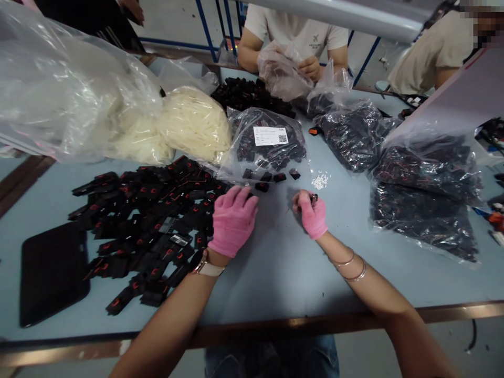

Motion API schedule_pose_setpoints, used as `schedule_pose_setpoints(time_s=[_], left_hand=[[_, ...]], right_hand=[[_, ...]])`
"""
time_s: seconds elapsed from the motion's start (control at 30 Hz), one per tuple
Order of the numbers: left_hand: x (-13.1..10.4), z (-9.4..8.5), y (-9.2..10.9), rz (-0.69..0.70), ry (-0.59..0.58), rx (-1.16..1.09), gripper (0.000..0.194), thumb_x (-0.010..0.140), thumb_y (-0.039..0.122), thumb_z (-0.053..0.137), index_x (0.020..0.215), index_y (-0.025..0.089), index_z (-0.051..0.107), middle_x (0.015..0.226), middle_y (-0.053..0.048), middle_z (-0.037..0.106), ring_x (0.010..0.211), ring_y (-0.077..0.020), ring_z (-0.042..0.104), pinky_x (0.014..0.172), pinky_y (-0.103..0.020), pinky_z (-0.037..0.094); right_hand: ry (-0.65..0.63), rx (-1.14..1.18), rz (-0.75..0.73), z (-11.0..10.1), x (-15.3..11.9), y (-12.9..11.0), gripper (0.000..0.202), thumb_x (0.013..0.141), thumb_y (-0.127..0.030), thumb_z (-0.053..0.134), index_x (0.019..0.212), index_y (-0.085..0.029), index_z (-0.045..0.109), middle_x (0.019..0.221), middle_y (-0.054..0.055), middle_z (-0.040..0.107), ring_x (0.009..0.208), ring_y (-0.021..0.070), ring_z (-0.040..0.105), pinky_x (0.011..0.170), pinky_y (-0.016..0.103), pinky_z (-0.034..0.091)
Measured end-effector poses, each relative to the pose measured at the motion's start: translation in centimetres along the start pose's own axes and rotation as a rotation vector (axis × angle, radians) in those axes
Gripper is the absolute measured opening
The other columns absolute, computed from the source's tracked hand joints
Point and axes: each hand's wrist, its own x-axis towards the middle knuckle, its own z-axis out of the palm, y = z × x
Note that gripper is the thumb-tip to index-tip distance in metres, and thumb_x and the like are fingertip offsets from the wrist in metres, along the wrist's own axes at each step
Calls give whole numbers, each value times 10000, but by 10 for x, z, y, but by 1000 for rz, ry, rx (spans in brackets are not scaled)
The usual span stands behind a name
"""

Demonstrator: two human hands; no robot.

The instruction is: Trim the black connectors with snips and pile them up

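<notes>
My left hand (pixel 234 220), in a pink glove, is at the right edge of a pile of black plastic connectors (pixel 157 210) with red clips. Its fingers curl down over a dark piece, seemingly one black connector, mostly hidden beneath them. My right hand (pixel 313 214), gloved in pink with bare fingertips, pinches a thin dark pointed tool (pixel 314 198) whose fine tip points left. Just beyond it lies a small heap of tiny white pieces (pixel 319 180). Several loose connectors (pixel 279 177) sit ahead of my hands, by a labelled clear bag (pixel 270 137) of black parts.
Bags of cream-coloured parts (pixel 197 123) stand at the back left, and bags of black parts (pixel 425 210) lie on the right. A black tray-like object (pixel 55 273) is at the left. Across the table, a person (pixel 293 39) handles a clear bag. The wooden table edge (pixel 315 323) runs nearest me.
</notes>
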Motion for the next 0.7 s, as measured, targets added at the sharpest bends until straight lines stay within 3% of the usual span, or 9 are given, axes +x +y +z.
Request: schedule_pose_setpoints(time_s=[0.07,0.2,0.3,0.43,0.53,0.7], left_hand=[[0,4,0,93,-37,-75,261,872,217,488,1091,241,627,1248,-88,601,1231,-312,443,956,-495,346],[-1,8,-1,29,-46,-37,242,878,217,474,1043,201,650,1172,-111,646,1183,-333,483,952,-516,339],[-1,6,0,-24,-37,-27,241,866,188,472,1020,185,659,1160,-133,648,1171,-346,489,938,-534,344],[0,3,3,-49,-40,-48,238,864,187,477,1010,178,665,1158,-141,648,1173,-353,491,939,-542,348],[0,3,3,-46,-31,-37,241,877,199,468,1014,168,664,1148,-128,658,1172,-353,493,943,-529,352],[-1,2,3,-37,31,-41,231,874,212,494,1035,192,658,1168,-105,652,1165,-330,495,947,-506,356]], right_hand=[[-37,-129,-54,3,1,-1,340,879,-438,421,696,-192,568,581,-7,545,558,118,494,581,257,415],[-174,-429,-123,15,9,-1,205,828,-357,527,838,-196,655,804,36,637,722,150,552,699,279,434],[-235,-613,-73,28,24,-5,220,838,-363,538,888,-203,680,861,59,655,773,177,577,712,293,431],[-289,-745,29,50,46,-14,323,832,-486,544,916,-211,691,879,86,675,753,205,604,653,300,423],[-277,-822,49,62,53,-16,322,817,-475,567,967,-219,692,964,104,667,783,222,615,651,311,424],[-341,-783,-31,46,42,-9,249,777,-377,634,950,-211,700,917,78,649,805,216,594,683,312,426]])
